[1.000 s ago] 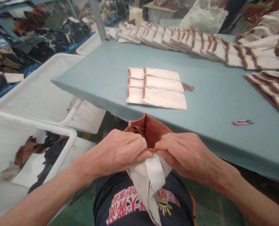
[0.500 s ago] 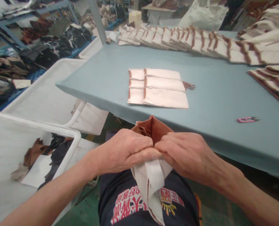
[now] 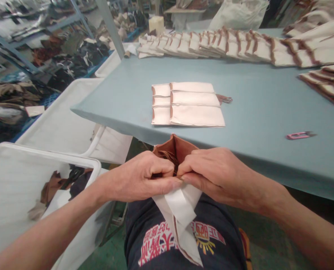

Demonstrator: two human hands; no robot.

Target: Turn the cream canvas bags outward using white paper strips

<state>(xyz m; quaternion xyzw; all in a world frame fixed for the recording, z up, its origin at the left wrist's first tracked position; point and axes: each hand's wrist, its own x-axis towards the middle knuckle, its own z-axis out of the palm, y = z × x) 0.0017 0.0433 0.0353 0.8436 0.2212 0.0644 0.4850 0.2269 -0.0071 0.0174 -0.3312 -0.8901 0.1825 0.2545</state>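
Over my lap I hold a cream fabric pouch with a brown lining [image 3: 175, 148]. My left hand [image 3: 136, 178] and my right hand [image 3: 216, 174] both pinch its brown mouth, thumbs and fingers closed on the cloth, knuckles nearly touching. The cream body and a white strap [image 3: 181, 210] hang down over my dark printed shirt. A neat stack of finished cream pouches [image 3: 186, 105] lies on the blue-grey table [image 3: 254, 108] just beyond my hands.
A long row of overlapped cream and brown pouches [image 3: 226, 47] lines the table's far edge, more at the right. Small pink snips [image 3: 298, 135] lie on the table at right. White bins [image 3: 23, 176] with fabric scraps stand at my left.
My hands have closed tighter together on the brown mouth, folding it inward. The view has shifted slightly; the table and stack stay as they were.
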